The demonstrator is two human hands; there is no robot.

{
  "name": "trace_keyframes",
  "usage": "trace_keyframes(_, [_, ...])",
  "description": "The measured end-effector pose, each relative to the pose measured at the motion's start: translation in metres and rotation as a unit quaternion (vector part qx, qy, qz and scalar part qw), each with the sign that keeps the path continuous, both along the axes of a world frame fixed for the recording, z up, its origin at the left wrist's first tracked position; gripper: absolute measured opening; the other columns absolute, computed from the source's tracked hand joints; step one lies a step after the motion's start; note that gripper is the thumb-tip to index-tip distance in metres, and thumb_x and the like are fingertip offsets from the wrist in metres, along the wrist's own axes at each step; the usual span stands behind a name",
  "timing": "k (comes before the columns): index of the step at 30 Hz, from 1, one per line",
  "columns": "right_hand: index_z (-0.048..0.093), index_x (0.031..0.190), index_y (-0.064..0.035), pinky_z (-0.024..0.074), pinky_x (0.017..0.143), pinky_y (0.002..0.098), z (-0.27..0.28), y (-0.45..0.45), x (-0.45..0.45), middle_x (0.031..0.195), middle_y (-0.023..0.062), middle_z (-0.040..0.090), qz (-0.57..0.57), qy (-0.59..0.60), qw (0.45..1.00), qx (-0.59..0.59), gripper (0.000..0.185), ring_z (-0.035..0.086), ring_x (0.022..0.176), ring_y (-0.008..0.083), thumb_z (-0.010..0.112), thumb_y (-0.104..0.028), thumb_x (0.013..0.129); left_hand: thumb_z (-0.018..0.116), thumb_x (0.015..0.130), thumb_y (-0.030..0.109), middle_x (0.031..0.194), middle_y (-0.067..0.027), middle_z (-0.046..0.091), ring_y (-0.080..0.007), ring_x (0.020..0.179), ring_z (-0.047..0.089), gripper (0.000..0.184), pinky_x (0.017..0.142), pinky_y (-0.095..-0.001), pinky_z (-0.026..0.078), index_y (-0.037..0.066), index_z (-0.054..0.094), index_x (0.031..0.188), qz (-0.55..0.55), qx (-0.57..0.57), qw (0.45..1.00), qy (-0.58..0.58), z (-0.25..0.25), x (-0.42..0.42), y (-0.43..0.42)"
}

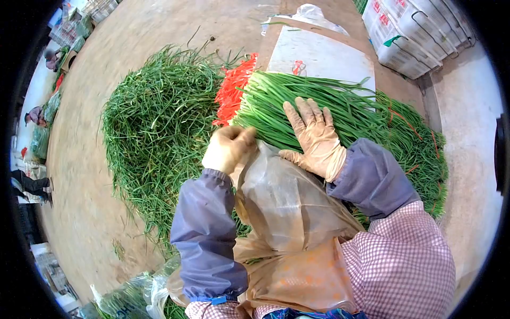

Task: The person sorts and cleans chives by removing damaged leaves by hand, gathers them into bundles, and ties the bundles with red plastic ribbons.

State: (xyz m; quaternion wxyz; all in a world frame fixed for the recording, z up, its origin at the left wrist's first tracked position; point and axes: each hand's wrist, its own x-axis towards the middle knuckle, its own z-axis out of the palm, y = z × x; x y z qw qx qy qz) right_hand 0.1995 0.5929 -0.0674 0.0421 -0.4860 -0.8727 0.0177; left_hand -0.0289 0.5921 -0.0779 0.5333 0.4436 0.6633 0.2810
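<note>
A bunch of garlic chives (297, 87) lies across a white board (321, 52), pale cut ends to the left and green leaves to the right. My right hand (316, 138), in a thin beige glove, rests flat on the leaves with fingers spread. By the near corner of the pale ends, my gloved left hand (229, 149) is closed, its thumb and fingers pinched together; what is between them, if anything, is hidden. A heap of red strips (234, 90) lies against the cut ends. A translucent plastic sheet (284, 199) covers my lap below the hands.
Loose green trimmings (159, 122) form a big pile on the floor at left. More chives with red bands (417, 146) are stacked at right. White boxes (411, 34) stand at the upper right. Bagged greens (125, 297) sit at lower left; other people work at the far left.
</note>
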Motion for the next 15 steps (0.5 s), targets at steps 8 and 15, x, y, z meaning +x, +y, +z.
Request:
trace_keyframes(8, [0.008,0.155,-0.0219,-0.0014,0.113,0.0589,-0.009,-0.004,-0.005,0.157,0.0225,0.01,-0.021,-0.022,0.999,-0.029,0.115,0.006,0.144,0.0433,0.074,-0.058,0.067,0.053,0.097,0.026,0.125,-0.0158,0.061,-0.0221,0.119,0.055,0.043,0.102,-0.0304,0.04,-0.003,0.055,0.129,0.051,0.283,0.958,0.02,0.0,-0.003,0.054])
trace_keyframes(15, [0.013,0.154,-0.022,-0.0038,0.113,0.0583,-0.02,0.001,0.003,0.157,0.0222,0.01,-0.004,-0.009,1.0,-0.014,0.116,0.006,0.144,0.0428,0.074,-0.061,0.065,0.065,0.091,0.015,0.1,-0.0075,0.069,-0.0133,0.087,0.062,0.025,0.08,-0.0265,0.049,0.001,0.067,0.112,0.109,0.172,0.978,-0.04,-0.021,0.001,0.072])
